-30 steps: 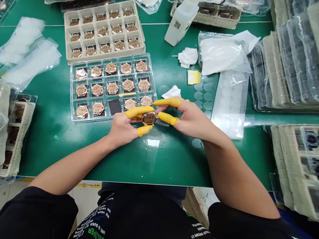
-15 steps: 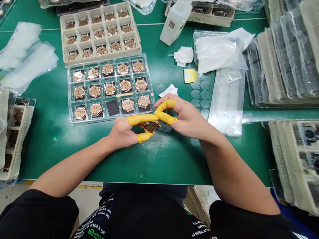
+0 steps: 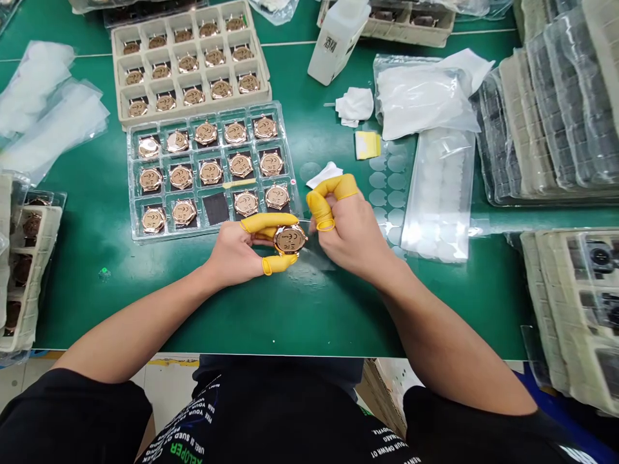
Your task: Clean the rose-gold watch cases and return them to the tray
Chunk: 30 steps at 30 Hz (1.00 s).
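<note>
Gold case [image 3: 290, 239] in left hand [image 3: 236, 252], right hand [image 3: 349, 233] withdrawn

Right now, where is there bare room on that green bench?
Bare green mat: along the near edge below the left hand and right hand, and between the clear tray and the left tray stack. Trays and bags crowd the back and right.

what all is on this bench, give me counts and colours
watch case: one, rose gold, held at centre
blister tray: one, clear, centre, fourteen cases, one cell empty
pulp tray: one, beige, farther back, fifteen cases
bottle: one, white, far centre
wipes: two, white, right of trays
sticky pad: one, yellow, by wipes
tray stacks: several, beige, right edge
table: one, green
left hand: one, yellow finger cots, pinching case
right hand: one, yellow cots, beside case
</note>
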Available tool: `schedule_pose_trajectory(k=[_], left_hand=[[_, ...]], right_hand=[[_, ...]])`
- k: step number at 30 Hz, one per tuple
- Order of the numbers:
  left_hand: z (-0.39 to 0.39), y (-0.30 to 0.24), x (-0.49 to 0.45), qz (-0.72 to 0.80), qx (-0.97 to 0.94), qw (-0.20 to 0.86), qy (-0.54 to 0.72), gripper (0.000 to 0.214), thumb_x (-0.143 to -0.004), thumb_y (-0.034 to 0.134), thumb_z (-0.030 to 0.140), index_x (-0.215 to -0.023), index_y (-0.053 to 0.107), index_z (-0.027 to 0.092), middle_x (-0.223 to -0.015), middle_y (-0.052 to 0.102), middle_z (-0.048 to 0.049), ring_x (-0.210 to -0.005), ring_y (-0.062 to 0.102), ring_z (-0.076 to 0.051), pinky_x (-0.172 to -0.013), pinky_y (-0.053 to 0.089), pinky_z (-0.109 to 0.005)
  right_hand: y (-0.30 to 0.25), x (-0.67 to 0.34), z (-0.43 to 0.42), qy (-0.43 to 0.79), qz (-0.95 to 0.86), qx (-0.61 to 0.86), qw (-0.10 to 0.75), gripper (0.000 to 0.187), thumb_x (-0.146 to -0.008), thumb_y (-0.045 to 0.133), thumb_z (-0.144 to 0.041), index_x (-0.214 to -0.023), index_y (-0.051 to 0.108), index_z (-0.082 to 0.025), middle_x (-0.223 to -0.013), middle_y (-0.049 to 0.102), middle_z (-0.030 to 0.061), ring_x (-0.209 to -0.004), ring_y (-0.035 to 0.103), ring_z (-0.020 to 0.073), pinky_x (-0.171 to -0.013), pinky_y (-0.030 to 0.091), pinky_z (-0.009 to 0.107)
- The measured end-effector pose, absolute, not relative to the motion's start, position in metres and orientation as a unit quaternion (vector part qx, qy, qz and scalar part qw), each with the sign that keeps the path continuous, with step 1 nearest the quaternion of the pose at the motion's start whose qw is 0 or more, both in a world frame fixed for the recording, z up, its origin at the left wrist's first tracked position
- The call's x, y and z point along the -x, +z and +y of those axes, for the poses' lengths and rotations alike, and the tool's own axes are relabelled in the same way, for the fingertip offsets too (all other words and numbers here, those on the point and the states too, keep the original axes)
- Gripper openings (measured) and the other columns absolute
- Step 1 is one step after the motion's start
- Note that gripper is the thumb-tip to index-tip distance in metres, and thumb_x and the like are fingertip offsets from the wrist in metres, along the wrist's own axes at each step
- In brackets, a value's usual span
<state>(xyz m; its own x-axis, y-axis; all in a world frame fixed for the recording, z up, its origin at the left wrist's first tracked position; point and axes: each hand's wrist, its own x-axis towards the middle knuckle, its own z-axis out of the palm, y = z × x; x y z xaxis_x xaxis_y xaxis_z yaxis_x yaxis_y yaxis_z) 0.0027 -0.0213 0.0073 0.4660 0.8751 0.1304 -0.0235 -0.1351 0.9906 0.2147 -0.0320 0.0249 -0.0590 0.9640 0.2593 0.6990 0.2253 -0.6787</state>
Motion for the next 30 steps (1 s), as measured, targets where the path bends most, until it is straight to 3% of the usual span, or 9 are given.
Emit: schedule_pose_trajectory(k=[3,5,9,13,21,30], left_hand=[[-0.019,0.014,-0.004,0.39,-0.574,0.616,0.373,0.059,-0.06,0.094,0.023,-0.117,0.078,0.016,-0.094,0.082,-0.0042,-0.081,0.079,-0.016,-0.078,0.069,-0.025],[-0.017,0.016,-0.004,0.419,-0.538,0.634,0.365,0.062,-0.06,0.094,0.021,-0.119,0.076,0.016,-0.093,0.081,-0.0034,-0.081,0.078,-0.015,-0.077,0.068,-0.024],[-0.015,0.015,-0.005,0.435,-0.513,0.646,0.361,0.063,-0.059,0.09,0.016,-0.12,0.074,0.017,-0.093,0.08,-0.0021,-0.079,0.076,-0.012,-0.077,0.066,-0.022],[-0.016,0.013,-0.006,0.42,-0.51,0.659,0.36,0.063,-0.059,0.088,0.014,-0.121,0.073,0.017,-0.096,0.08,-0.0019,-0.082,0.077,-0.012,-0.078,0.065,-0.021],[-0.014,0.009,-0.006,0.407,-0.526,0.656,0.357,0.064,-0.059,0.087,0.014,-0.121,0.073,0.017,-0.094,0.08,-0.0017,-0.08,0.077,-0.013,-0.074,0.065,-0.021],[-0.015,0.009,-0.006,0.407,-0.531,0.655,0.353,0.062,-0.062,0.087,0.015,-0.123,0.073,0.016,-0.099,0.081,-0.0037,-0.083,0.078,-0.015,-0.078,0.067,-0.025]], right_hand=[[0.032,-0.219,-0.032,0.15,-0.651,0.62,0.412,0.019,-0.104,0.053,-0.043,-0.096,0.056,-0.026,-0.108,0.06,0.0105,-0.107,0.058,0.0266,-0.094,0.048,0.049],[0.04,-0.219,-0.034,0.184,-0.622,0.62,0.441,0.018,-0.101,0.058,-0.043,-0.096,0.06,-0.026,-0.111,0.06,0.0093,-0.108,0.058,0.0251,-0.095,0.048,0.048],[0.048,-0.208,-0.043,0.362,-0.579,0.605,0.41,0.013,-0.092,0.067,-0.038,-0.094,0.066,-0.025,-0.106,0.066,0.0053,-0.097,0.061,0.0209,-0.09,0.049,0.044],[0.046,-0.196,-0.05,0.439,-0.533,0.617,0.377,0.013,-0.085,0.071,-0.034,-0.094,0.071,-0.025,-0.106,0.073,0.0044,-0.099,0.062,0.022,-0.093,0.048,0.044],[0.035,-0.191,-0.052,0.418,-0.523,0.644,0.37,0.023,-0.086,0.073,-0.048,-0.092,0.074,-0.025,-0.095,0.073,0.0037,-0.086,0.057,0.0202,-0.082,0.046,0.04],[0.031,-0.189,-0.053,0.382,-0.556,0.637,0.373,0.025,-0.09,0.072,-0.051,-0.093,0.072,-0.026,-0.093,0.073,0.0031,-0.088,0.058,0.0205,-0.081,0.047,0.039]])
